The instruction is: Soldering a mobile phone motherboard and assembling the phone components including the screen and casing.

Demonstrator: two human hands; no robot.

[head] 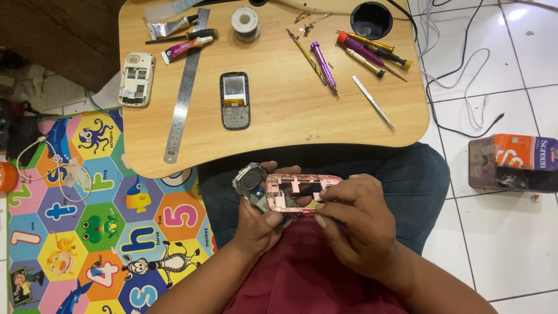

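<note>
Both hands are down in the lap, below the near edge of the small wooden table (279, 125). The left hand (256, 224) is closed around one pink phone frame (299, 192) with a circuit board (251, 181) hanging off its left end. The right hand (354, 224) pinches a thin tool against the frame's right side; its tip is too small to make out.

On the table I count two more phone pieces: a white back shell (136, 79) near the left edge and a black front panel with its screen (235, 100) about the middle. One steel ruler (185, 93) lies between them, running from the far edge towards the near left corner. Two glue tubes (186, 49) sit by the far left corner, one solder spool (245, 23) at the far edge, one black round cup hole (372, 20) at the far right. Roughly five screwdrivers (366, 49) cluster there, the purple one (322, 64) apart from the rest, and one pair of tweezers (374, 103) points at the right edge.

The near middle and near right of the table lie bare. An orange box (514, 163) stands on the tiled floor to the right, cables (459, 75) trailing beyond it.
</note>
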